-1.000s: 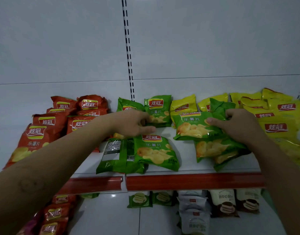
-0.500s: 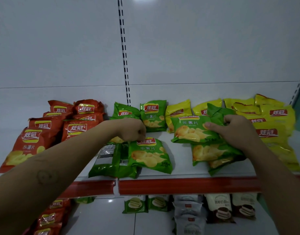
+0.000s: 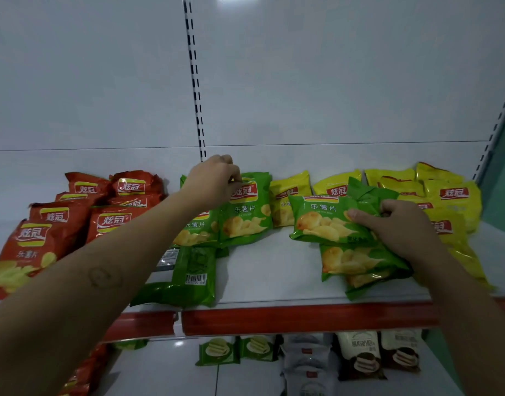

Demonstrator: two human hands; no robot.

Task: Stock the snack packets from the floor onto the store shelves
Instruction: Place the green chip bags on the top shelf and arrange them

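While upright green packet (image 3: pixel 247 212) at shelf (image 3: pixel 274 270) rear is pinched by left hand (image 3: pixel 211 181) fingers (image 3: pixel 234 178), green packet stack (image 3: pixel 345 252) beside yellow packets (image 3: pixel 451 195) is gripped by right hand (image 3: pixel 399 230) fingers.

White shelf (image 3: pixel 274 275) under crisp packets (image 3: pixel 245 212)

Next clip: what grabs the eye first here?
Colour blocks along the shelf: red packets on the left, green in the middle, yellow packets on the right. The left hand pinches the top of a green packet at the back. The right hand grips a stack of green packets nearer the front.
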